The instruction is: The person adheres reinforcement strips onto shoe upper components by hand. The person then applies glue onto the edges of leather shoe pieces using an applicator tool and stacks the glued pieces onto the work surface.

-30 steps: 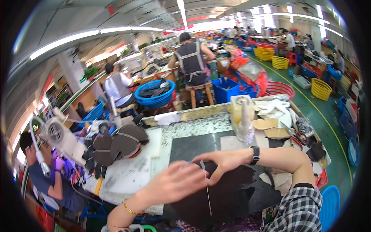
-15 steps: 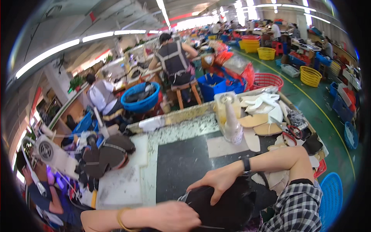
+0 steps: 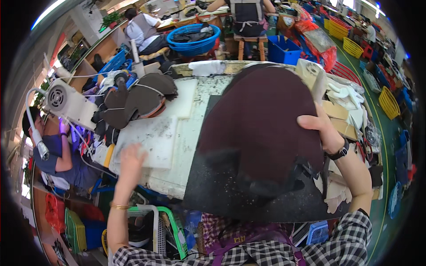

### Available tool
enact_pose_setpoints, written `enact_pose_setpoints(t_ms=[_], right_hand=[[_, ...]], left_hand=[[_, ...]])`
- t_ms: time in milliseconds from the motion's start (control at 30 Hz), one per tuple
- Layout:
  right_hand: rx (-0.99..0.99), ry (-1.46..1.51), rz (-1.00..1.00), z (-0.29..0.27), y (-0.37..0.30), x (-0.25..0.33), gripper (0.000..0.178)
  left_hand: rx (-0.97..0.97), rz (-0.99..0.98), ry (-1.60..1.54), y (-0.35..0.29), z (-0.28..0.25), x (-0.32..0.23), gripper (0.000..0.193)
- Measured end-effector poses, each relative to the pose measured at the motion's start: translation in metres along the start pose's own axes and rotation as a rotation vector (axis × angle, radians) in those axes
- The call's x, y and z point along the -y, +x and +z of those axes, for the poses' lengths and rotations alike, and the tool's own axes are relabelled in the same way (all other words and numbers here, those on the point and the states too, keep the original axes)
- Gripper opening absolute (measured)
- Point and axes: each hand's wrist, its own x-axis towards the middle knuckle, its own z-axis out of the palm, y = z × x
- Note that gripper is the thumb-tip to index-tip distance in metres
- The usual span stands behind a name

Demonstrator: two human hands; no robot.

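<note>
My right hand (image 3: 326, 131) grips the right edge of a large dark maroon sheet piece (image 3: 262, 119) with a rounded top, its thumb lying over the face. The piece is held up over a black mat (image 3: 213, 199) and hides much of it; its lower edge is blurred and uneven. Out to the left, my left hand (image 3: 132, 162) is over the near edge of a smudged white board (image 3: 153, 139). Its fingers look stretched out, somewhat smeared, with nothing visible in them. Dark brown cut pieces (image 3: 144, 97), tied with pale string, lie just beyond the board.
A clear container (image 3: 310, 71), pale offcuts (image 3: 335, 111) and scissors (image 3: 366, 146) crowd the table's right side. At left are a white machine (image 3: 66, 99) and a co-worker (image 3: 66, 146). Baskets, including a green one (image 3: 175, 230), stand below the near edge. Blue tubs (image 3: 193, 40) stand beyond.
My right hand has raised the dark piece from the near edge of the table. My left hand has left it and swung out left. The view has tilted downward.
</note>
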Motion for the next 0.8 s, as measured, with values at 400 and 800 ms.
enact_pose_setpoints(t_ms=[400, 800], right_hand=[[0.910, -0.918, 0.192, 0.057, 0.006, 0.027, 0.082], [-0.238, -1.090, -0.676, -0.175, 0.117, -0.018, 0.062]], left_hand=[[0.627, 0.023, -2.030, 0.089, -0.089, -0.178, 0.107], [0.345, -0.586, -2.154, 0.080, -0.020, -0.232, 0.058]])
